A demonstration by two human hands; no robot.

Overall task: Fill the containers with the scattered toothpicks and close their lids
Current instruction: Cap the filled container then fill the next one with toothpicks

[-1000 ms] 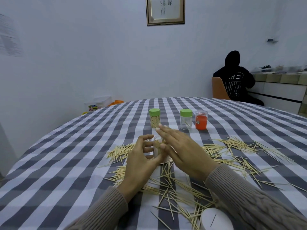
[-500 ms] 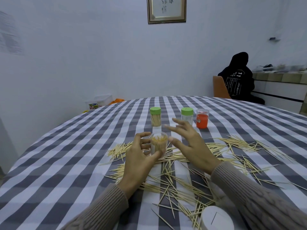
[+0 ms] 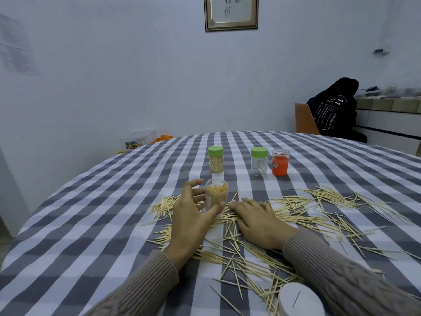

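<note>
The right hand (image 3: 257, 221) has dropped from the open jar (image 3: 216, 195) onto the scattered toothpicks (image 3: 303, 208), fingers flat; the left hand (image 3: 193, 215) grips the upright jar, just left of it.

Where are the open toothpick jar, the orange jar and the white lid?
open toothpick jar (image 3: 216, 195): head view, on its clear wall packed with toothpicks.
orange jar (image 3: 280, 165): head view, on its orange body.
white lid (image 3: 300, 299): head view, on its flat top.

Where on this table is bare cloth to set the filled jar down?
Bare cloth lies left of the left hand and between the open jar and the green-lidded jars. Around the right hand, scattered toothpicks crowd it.
</note>
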